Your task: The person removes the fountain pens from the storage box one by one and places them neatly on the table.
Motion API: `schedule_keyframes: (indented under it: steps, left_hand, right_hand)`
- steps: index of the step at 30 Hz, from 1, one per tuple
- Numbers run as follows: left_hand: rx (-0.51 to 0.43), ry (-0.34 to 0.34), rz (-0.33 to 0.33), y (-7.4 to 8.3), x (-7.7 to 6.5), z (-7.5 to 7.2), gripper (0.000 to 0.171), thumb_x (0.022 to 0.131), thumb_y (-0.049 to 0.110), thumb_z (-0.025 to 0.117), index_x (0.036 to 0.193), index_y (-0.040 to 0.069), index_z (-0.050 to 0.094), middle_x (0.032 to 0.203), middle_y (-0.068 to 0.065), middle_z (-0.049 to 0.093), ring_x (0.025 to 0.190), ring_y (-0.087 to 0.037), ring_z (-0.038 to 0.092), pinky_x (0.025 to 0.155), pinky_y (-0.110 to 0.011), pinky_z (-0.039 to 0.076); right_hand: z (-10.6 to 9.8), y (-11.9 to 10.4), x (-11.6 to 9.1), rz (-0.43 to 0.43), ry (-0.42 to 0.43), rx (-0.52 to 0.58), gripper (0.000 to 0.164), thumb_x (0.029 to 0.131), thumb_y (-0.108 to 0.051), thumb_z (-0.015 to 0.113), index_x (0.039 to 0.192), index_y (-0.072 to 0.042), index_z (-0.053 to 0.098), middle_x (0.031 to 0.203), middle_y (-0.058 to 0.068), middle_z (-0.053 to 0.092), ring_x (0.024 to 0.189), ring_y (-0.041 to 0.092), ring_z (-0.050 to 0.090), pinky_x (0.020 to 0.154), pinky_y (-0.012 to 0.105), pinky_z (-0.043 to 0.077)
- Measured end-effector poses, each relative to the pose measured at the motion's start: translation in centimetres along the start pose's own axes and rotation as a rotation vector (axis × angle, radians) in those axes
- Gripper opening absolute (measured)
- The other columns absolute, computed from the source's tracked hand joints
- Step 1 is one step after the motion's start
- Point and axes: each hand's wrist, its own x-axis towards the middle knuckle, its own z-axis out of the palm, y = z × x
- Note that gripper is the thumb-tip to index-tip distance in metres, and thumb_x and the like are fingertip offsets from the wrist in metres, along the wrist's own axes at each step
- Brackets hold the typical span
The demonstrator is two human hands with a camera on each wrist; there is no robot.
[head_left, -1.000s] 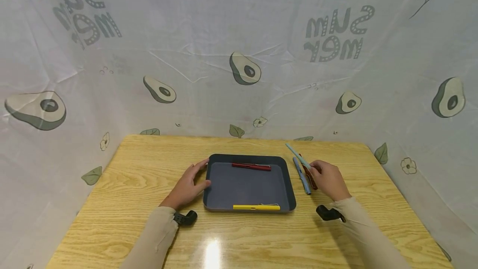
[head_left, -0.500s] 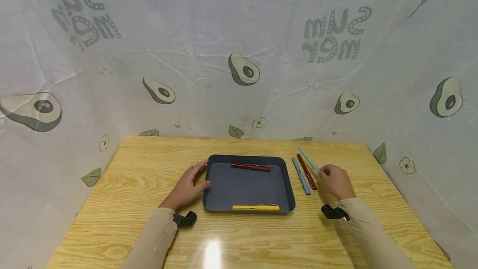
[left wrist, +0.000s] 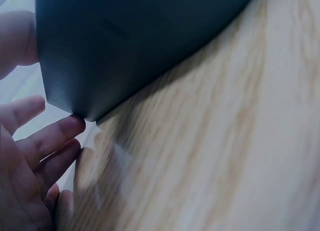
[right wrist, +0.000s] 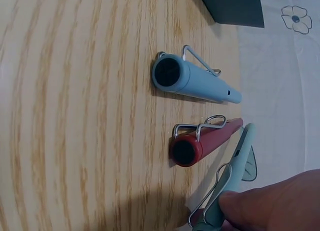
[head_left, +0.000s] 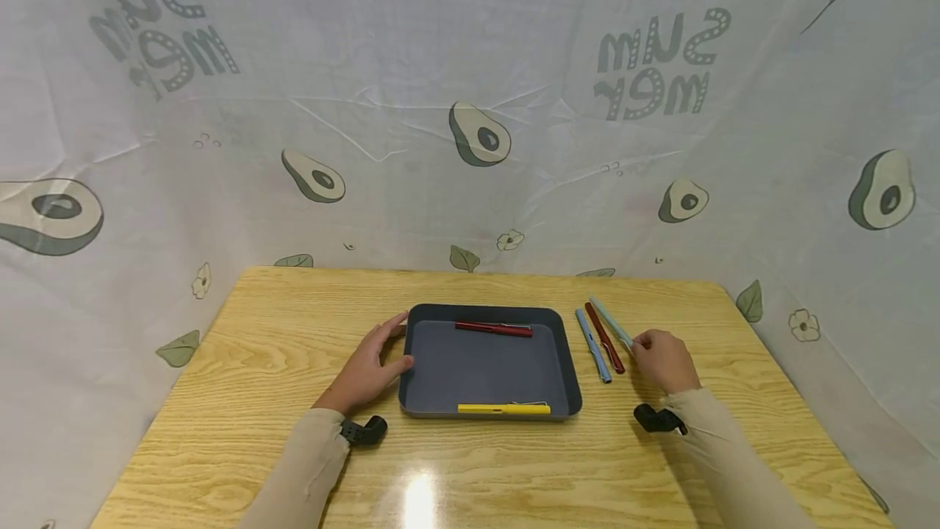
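A mint-green pen point(right wrist: 239, 158) with a wire clip is pinched near its clip end by my right hand point(head_left: 667, 361); its far end points toward the back of the table. Beside it on the wood lie a dark red pen point(head_left: 605, 339) and a light blue pen point(head_left: 593, 347), roughly parallel. My left hand point(head_left: 373, 367) rests at the left side of a dark grey tray point(head_left: 485, 378), fingers spread straight along its wall. Inside that tray are a dark red pen point(head_left: 494, 329) near the back and a yellow pen point(head_left: 504, 409) along the front.
The wooden table point(head_left: 316, 308) carries the tray at its middle. A pale curtain point(head_left: 396, 104) printed with avocados hangs close behind the table and along both sides. Each wrist wears a black camera mount, the left one point(head_left: 365, 431) just in front of the tray's corner.
My right hand has moved right and slightly toward me with the mint-green pen, away from over the red one, and the pen now sits lower. My left hand and the tray stay put.
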Motion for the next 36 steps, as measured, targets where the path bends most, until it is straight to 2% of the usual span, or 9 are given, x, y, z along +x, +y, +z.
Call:
schedule_keyframes:
  steps: [4, 8, 11, 16, 22, 25, 29, 32, 36]
  left_hand:
    - [-0.023, 0.006, 0.002, 0.1, 0.0, 0.0, 0.079, 0.099, 0.025, 0.073, 0.165, 0.017, 0.029, 0.151, -0.015, 0.053, 0.148, -0.038, 0.038, 0.123, -0.065, 0.024]
    - [-0.029, 0.013, 0.01, -0.1, 0.0, 0.2, 0.082, 0.1, 0.024, 0.072, 0.166, 0.015, 0.025, 0.151, -0.015, 0.053, 0.148, -0.038, 0.038, 0.121, -0.069, 0.025]
    - [-0.032, 0.013, 0.015, -0.2, 0.1, 0.3, 0.083, 0.1, 0.024, 0.072, 0.166, 0.014, 0.023, 0.151, -0.016, 0.053, 0.148, -0.039, 0.038, 0.121, -0.069, 0.025]
    - [-0.027, 0.009, 0.012, -0.2, 0.0, 0.2, 0.082, 0.099, 0.025, 0.072, 0.166, 0.016, 0.025, 0.151, -0.016, 0.053, 0.148, -0.038, 0.038, 0.121, -0.067, 0.026]
    - [0.022, -0.001, 0.014, -0.4, 0.0, 0.2, 0.075, 0.1, 0.028, 0.072, 0.163, 0.019, 0.034, 0.151, -0.014, 0.053, 0.145, -0.035, 0.043, 0.129, -0.056, 0.013]
    - [0.026, -0.002, 0.016, -0.4, 0.0, 0.3, 0.074, 0.1, 0.028, 0.072, 0.163, 0.019, 0.035, 0.151, -0.013, 0.053, 0.145, -0.034, 0.043, 0.13, -0.053, 0.01]
    - [0.024, -0.003, 0.02, -0.4, 0.0, 0.3, 0.074, 0.1, 0.027, 0.072, 0.163, 0.018, 0.035, 0.151, -0.014, 0.053, 0.145, -0.035, 0.043, 0.13, -0.054, 0.01]
    - [0.027, -0.004, 0.018, -0.3, 0.0, 0.3, 0.074, 0.1, 0.027, 0.072, 0.163, 0.018, 0.035, 0.151, -0.014, 0.052, 0.145, -0.035, 0.043, 0.13, -0.054, 0.011]
    - [0.037, -0.006, 0.013, -0.4, 0.0, 0.3, 0.074, 0.1, 0.028, 0.071, 0.163, 0.017, 0.034, 0.152, -0.013, 0.052, 0.145, -0.035, 0.043, 0.13, -0.054, 0.011]
  right_hand:
    - [0.1, 0.1, 0.0, -0.001, -0.01, 0.005, 0.029, 0.104, -0.009, 0.052, 0.103, 0.012, 0.071, 0.081, 0.016, 0.069, 0.06, 0.021, 0.054, 0.052, 0.033, 0.044]
    - [0.0, 0.1, 0.0, -0.02, -0.033, -0.015, 0.034, 0.102, -0.008, 0.051, 0.075, 0.002, 0.069, 0.059, 0.004, 0.057, 0.049, 0.016, 0.041, 0.049, 0.03, 0.035]
    - [0.0, -0.2, -0.1, -0.033, -0.042, -0.041, 0.037, 0.101, -0.007, 0.052, 0.068, -0.003, 0.068, 0.058, 0.002, 0.057, 0.049, 0.015, 0.04, 0.05, 0.029, 0.035]
    - [-0.2, -0.7, -0.2, -0.022, -0.068, -0.027, 0.029, 0.101, -0.007, 0.052, 0.091, 0.006, 0.075, 0.077, 0.012, 0.071, 0.054, 0.018, 0.047, 0.052, 0.031, 0.038]
    - [-0.3, -1.0, -0.6, -0.011, -0.064, 0.02, 0.028, 0.103, -0.01, 0.053, 0.104, 0.01, 0.073, 0.091, 0.02, 0.073, 0.062, 0.021, 0.054, 0.054, 0.034, 0.044]
    - [-0.3, -1.1, -0.8, -0.034, 0.004, 0.043, 0.029, 0.104, -0.012, 0.053, 0.112, 0.01, 0.069, 0.1, 0.024, 0.071, 0.072, 0.025, 0.062, 0.06, 0.039, 0.052]
    - [-0.2, -1.7, -1.0, -0.11, 0.125, 0.058, 0.029, 0.104, -0.013, 0.055, 0.118, 0.01, 0.068, 0.106, 0.026, 0.07, 0.083, 0.032, 0.067, 0.068, 0.048, 0.057]
    - [-0.1, -2.6, -1.2, -0.18, 0.191, 0.062, 0.028, 0.103, -0.012, 0.058, 0.119, 0.009, 0.069, 0.108, 0.026, 0.068, 0.091, 0.037, 0.065, 0.075, 0.053, 0.057]
    - [0.1, -3.8, -1.6, -0.257, 0.239, 0.052, 0.026, 0.101, -0.01, 0.062, 0.119, 0.008, 0.07, 0.11, 0.027, 0.066, 0.099, 0.041, 0.062, 0.08, 0.057, 0.054]
